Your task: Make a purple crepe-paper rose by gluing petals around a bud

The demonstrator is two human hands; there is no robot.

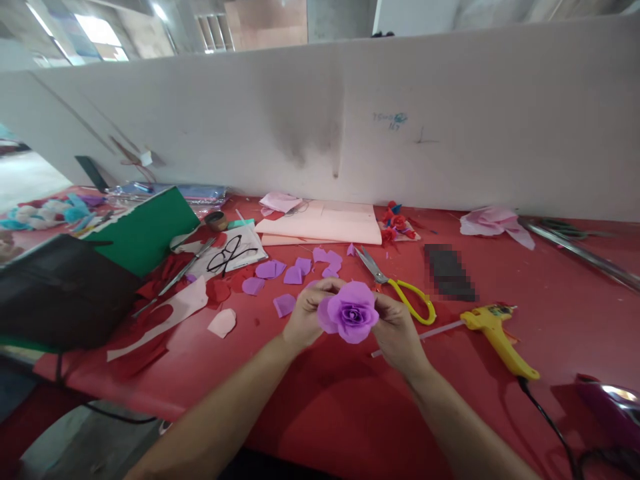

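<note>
A purple paper flower point(351, 313) faces me, its layered petals open around a tight spiral centre. My left hand point(310, 312) grips its petals from the left side, fingers curled behind. On the other side my right hand point(397, 327) is closed at the flower's right edge, with its fingertips partly hidden behind the petals. Loose purple petals point(297, 270) lie scattered just beyond my left hand. Yellow-handled scissors point(413, 299) rest open behind my right hand, and a yellow glue gun point(497, 337) with a clear glue stick point(443, 329) lies to its right.
Pink paper sheets point(320, 223) and red-blue scraps point(397, 223) lie at the back by the white partition point(425, 127). Left are a green board point(145, 230), a black case point(65, 293), long tweezers point(175, 277) and paper offcuts. A glue-gun cord point(550, 413) runs along the right.
</note>
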